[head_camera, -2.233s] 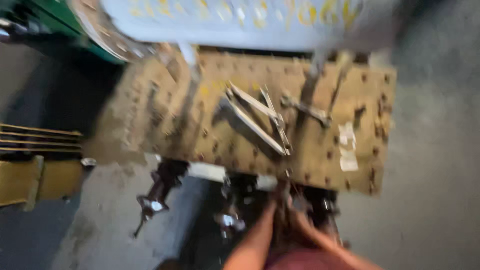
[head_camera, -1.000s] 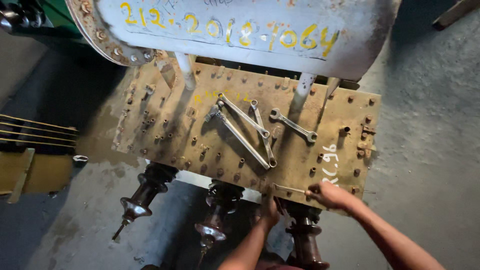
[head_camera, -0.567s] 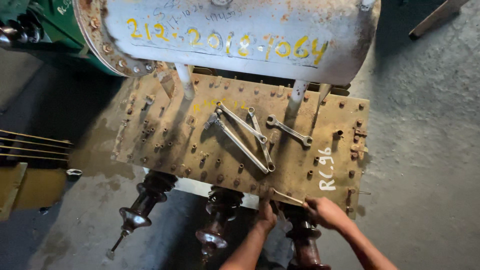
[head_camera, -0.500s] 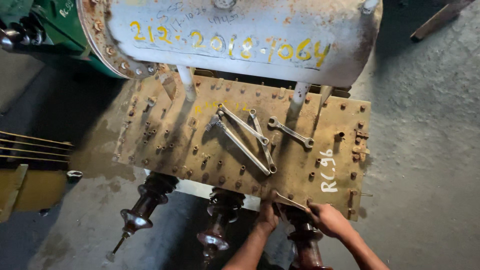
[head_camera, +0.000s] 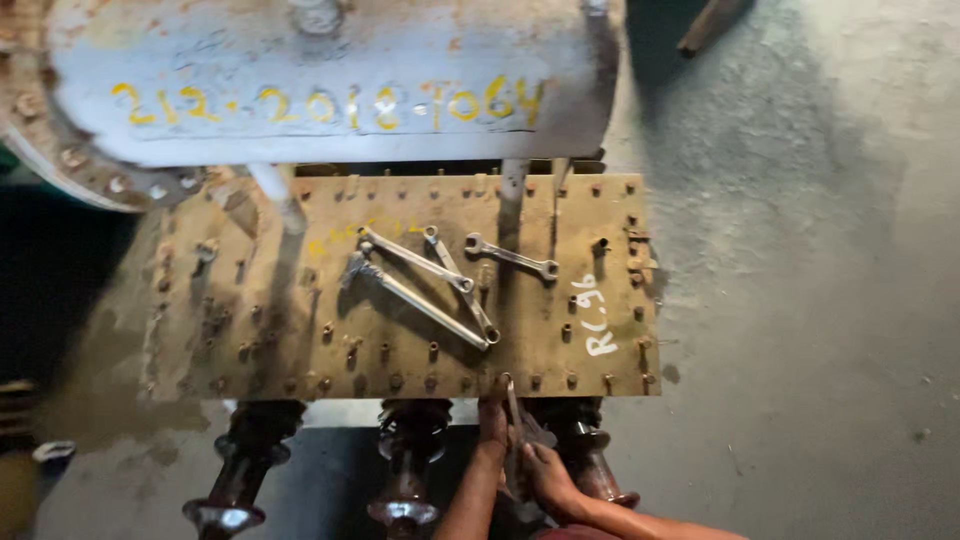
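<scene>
A rusty tan steel cover plate (head_camera: 300, 340), studded with bolts, lies below a grey cylindrical tank (head_camera: 330, 80). My left hand (head_camera: 492, 420) reaches up to the plate's front edge, its fingers against the head of a slim wrench (head_camera: 511, 405) that sits at an edge bolt. My right hand (head_camera: 548, 480) is just below and to the right, closed round the wrench's handle. Several loose wrenches (head_camera: 430, 290) lie crossed in the plate's middle, and another spanner (head_camera: 512, 257) lies to their right.
Three dark ribbed insulators (head_camera: 405, 470) stick out under the plate's front edge, one right beside my hands. Two pipes (head_camera: 513, 190) run from tank to plate. Grey concrete floor (head_camera: 810, 300) spreads to the right. White and yellow chalk marks are on plate and tank.
My right hand has moved left from the plate's front right corner to just below my left hand, bringing the wrench with it. The view has shifted so that plate and tank sit further left.
</scene>
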